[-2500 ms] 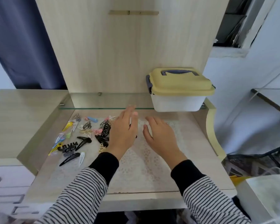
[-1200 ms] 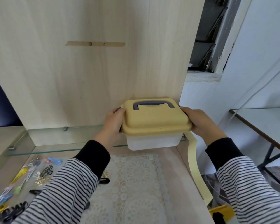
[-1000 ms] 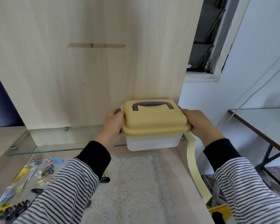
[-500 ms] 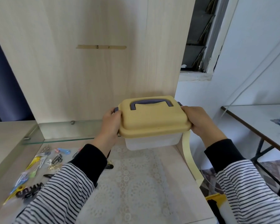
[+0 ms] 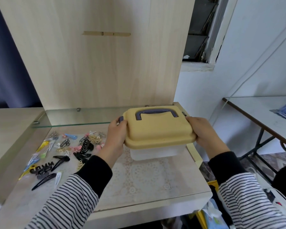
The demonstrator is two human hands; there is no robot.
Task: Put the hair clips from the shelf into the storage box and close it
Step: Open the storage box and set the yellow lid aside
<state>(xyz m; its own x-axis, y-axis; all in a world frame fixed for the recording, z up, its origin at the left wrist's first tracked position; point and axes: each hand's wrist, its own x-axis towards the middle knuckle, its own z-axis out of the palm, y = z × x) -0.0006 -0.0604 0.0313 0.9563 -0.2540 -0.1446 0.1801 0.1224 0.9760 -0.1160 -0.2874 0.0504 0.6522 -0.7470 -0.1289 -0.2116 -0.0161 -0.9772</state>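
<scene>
Lifted off the glass shelf (image 5: 76, 116), storage box (image 5: 158, 133) is now held low over the counter (image 5: 18, 200), lid on, clasped at both ends by left grip (image 5: 116, 134) and right grip (image 5: 203, 131). Leftward, hair clips (image 5: 64, 151) are scattered.

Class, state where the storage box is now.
Head view, right of centre: the storage box is held between the left hand and right hand over the lace mat, hair clips to its left.
</scene>
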